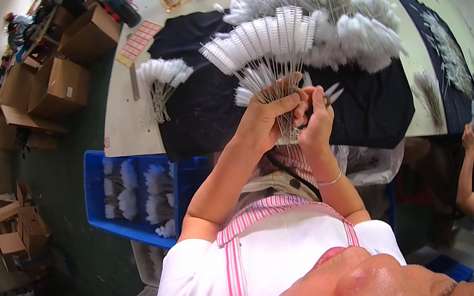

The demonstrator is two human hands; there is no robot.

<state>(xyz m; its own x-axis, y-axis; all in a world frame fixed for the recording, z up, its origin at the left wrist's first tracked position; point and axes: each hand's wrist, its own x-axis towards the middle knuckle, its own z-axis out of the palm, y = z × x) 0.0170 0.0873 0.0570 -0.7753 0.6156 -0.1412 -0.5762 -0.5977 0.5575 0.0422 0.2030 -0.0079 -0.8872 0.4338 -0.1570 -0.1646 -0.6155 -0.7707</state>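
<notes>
White bristle brushes (259, 39) on thin wire stems fan out from the left hand (267, 120), which is closed around the gathered stems above the dark cloth (204, 103) on the counter (124, 117). The right hand (315, 118), just beside it, pinches the stems with fingers bent. To do this well, I judge, keep the stem ends level and the left hand's grip firm while adding brushes singly; a larger pile (341, 22) lies farther right.

Bright even light, strong fisheye bending, dark rim, perhaps slight blur.
</notes>
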